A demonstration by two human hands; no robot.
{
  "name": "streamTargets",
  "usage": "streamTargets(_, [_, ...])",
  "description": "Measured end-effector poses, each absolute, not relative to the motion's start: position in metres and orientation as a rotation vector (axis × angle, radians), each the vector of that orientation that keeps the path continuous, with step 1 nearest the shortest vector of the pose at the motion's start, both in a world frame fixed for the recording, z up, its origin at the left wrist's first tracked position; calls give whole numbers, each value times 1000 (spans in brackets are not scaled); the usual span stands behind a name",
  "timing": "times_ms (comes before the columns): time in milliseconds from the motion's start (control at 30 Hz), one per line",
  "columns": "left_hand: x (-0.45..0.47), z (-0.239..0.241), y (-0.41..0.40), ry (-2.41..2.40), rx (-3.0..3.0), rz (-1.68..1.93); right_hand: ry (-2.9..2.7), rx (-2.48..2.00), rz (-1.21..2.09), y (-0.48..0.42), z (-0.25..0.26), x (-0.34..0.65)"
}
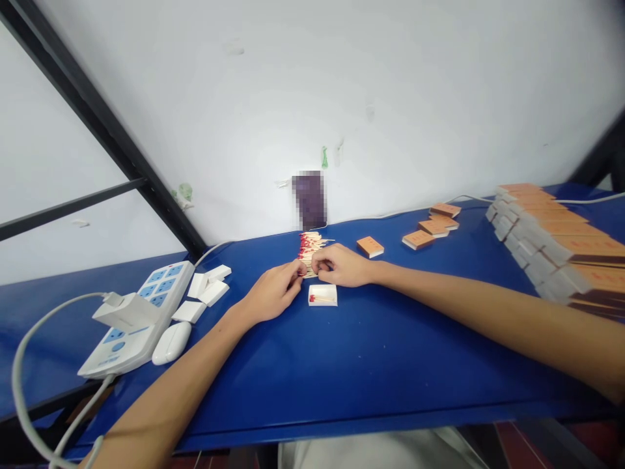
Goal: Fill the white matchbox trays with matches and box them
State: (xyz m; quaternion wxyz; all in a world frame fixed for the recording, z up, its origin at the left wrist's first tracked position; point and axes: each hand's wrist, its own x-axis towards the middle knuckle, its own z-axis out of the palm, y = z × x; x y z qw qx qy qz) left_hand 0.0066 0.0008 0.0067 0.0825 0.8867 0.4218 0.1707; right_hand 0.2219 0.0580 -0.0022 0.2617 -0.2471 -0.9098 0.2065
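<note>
A heap of red-tipped matches point(310, 246) lies against the wall side of the blue tabletop. My left hand point(276, 290) is closed, its fingertips pinching at the red heads on the heap's near edge. From the other side, my right hand point(344, 266) pinches the pale stick ends there, fingers curled. How many matches are between the fingers is hidden. Just in front of both hands sits an open white matchbox tray point(330, 289) with a few matches point(319, 299) along its near side, heads to the left.
Orange-topped matchboxes lie right of my hands, one single box point(370, 247) and a loose group point(418, 239). A tall stack of matchboxes point(551, 241) stands far right. On the left are white trays point(200, 294), a white earphone case point(172, 343) and a power strip point(168, 283) with cables.
</note>
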Motion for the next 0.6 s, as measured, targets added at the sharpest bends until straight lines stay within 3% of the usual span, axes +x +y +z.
streamTargets(600, [7,6,4,1325,2559,539,-2469,-684,565,60,-4,222])
